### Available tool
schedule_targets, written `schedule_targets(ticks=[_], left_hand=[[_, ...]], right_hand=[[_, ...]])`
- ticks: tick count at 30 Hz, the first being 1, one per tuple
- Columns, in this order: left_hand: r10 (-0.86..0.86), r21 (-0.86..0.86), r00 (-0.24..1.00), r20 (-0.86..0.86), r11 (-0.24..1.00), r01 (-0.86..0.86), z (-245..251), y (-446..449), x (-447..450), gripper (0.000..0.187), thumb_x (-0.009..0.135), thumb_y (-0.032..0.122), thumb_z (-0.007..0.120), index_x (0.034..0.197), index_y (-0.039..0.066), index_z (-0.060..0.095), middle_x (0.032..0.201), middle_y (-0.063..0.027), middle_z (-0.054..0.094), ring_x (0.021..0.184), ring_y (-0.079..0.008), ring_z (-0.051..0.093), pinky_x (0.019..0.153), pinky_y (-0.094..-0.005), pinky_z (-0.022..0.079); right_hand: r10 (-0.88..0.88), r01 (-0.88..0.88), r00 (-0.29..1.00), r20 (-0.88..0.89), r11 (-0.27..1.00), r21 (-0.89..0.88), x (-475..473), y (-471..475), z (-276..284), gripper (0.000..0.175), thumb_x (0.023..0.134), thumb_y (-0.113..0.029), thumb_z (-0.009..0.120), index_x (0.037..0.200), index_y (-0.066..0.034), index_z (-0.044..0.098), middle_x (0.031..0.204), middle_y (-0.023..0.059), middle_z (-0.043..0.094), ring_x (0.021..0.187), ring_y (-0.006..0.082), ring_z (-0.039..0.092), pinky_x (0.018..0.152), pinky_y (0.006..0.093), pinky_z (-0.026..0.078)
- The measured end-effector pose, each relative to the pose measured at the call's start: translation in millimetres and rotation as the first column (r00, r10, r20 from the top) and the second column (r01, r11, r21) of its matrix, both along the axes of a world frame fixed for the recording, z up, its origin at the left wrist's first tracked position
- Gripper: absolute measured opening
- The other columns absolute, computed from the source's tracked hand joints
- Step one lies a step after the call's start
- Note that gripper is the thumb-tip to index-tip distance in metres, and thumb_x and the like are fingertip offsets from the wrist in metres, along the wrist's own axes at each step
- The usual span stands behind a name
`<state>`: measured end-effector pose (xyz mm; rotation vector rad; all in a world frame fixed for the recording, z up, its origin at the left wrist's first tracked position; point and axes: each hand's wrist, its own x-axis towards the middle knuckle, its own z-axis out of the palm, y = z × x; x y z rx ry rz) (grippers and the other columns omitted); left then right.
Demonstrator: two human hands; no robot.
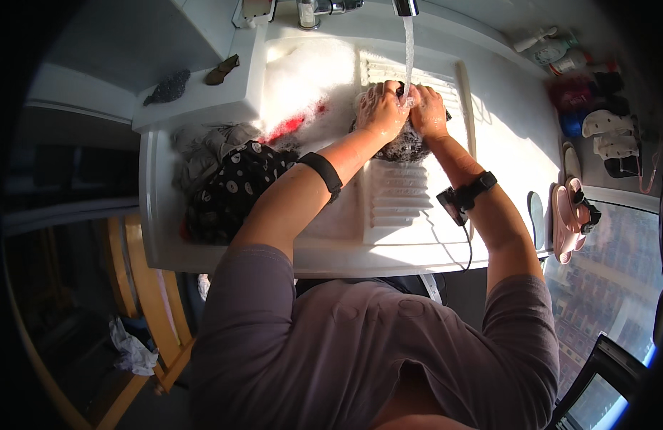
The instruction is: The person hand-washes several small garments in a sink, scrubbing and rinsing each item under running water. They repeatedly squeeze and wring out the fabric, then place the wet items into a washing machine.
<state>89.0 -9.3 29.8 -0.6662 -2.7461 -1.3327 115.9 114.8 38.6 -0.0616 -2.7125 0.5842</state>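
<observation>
A stream of water (409, 59) falls from the faucet spout (405, 7) onto my hands and a dark, wet, soapy cloth (404, 148). My left hand (385, 112) is closed over the cloth's left part, and my right hand (429, 112) grips its right part close beside. Under them lies the ribbed washboard (398, 196) of a white laundry sink. To the left, suds (310, 70) fill the basin, with a bit of red fabric (288, 129) showing through. A black fabric with white dots (229, 188) and grey fabric (194, 148) are heaped at the sink's left side.
Pink slippers (563, 226) and other footwear stand along the right edge, near a window. Bottles (551, 51) sit at the upper right. A dark scrubbing pad (169, 87) and a brown item (222, 70) rest on the left ledge. A cable hangs from my right forearm's strap.
</observation>
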Motion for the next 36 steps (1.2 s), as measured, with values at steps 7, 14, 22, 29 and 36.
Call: schedule_targets(ticks=[7,14,22,29,36], left_hand=[[-0.07,0.299,0.941,0.332,0.954,-0.034,10,-2,13,0.033,0.087,0.027,0.048,0.11,0.003,0.045,0.112,-0.0166,0.05,0.106,-0.0323,0.048,0.089,-0.0402,0.038],[0.189,0.531,0.974,-0.127,0.842,-0.094,-2,16,-3,0.03,0.084,0.021,0.055,0.105,0.003,0.045,0.095,-0.0172,0.054,0.088,-0.0319,0.053,0.076,-0.0398,0.042],[-0.059,0.522,0.978,0.199,0.851,-0.055,11,6,4,0.029,0.089,0.031,0.05,0.087,0.002,0.046,0.108,-0.0199,0.048,0.11,-0.0308,0.043,0.093,-0.0404,0.031],[0.071,0.329,0.996,0.046,0.941,-0.082,7,-3,42,0.033,0.088,0.03,0.049,0.107,0.004,0.042,0.105,-0.0178,0.05,0.094,-0.0346,0.047,0.084,-0.0442,0.035],[0.34,0.263,0.94,-0.022,0.909,-0.323,-42,16,-65,0.04,0.091,0.038,0.032,0.109,0.006,0.051,0.107,-0.0171,0.056,0.1,-0.0355,0.051,0.089,-0.0426,0.037]], right_hand=[[-0.023,0.1,0.992,0.123,0.731,-0.675,20,-4,13,0.036,0.088,-0.033,0.053,0.1,-0.0005,0.059,0.106,0.0191,0.055,0.106,0.0312,0.046,0.093,0.0383,0.035],[-0.092,0.067,0.993,-0.08,0.96,-0.272,-24,-10,15,0.029,0.084,-0.028,0.049,0.096,-0.0026,0.055,0.095,0.0167,0.056,0.093,0.0355,0.051,0.081,0.0425,0.041],[0.18,-0.176,0.982,0.056,0.982,-0.069,8,5,47,0.025,0.083,-0.025,0.055,0.097,-0.005,0.059,0.104,0.009,0.057,0.105,0.0304,0.048,0.089,0.0412,0.036],[0.228,-0.174,0.943,-0.244,0.959,0.224,30,-23,27,0.019,0.079,-0.025,0.051,0.09,-0.0102,0.057,0.096,0.0082,0.055,0.097,0.0296,0.05,0.077,0.0428,0.036],[-0.074,0.058,0.978,0.196,0.994,0.088,-69,-20,2,0.038,0.084,-0.045,0.044,0.091,-0.0085,0.051,0.086,0.0091,0.062,0.094,0.0282,0.057,0.074,0.0438,0.043]])
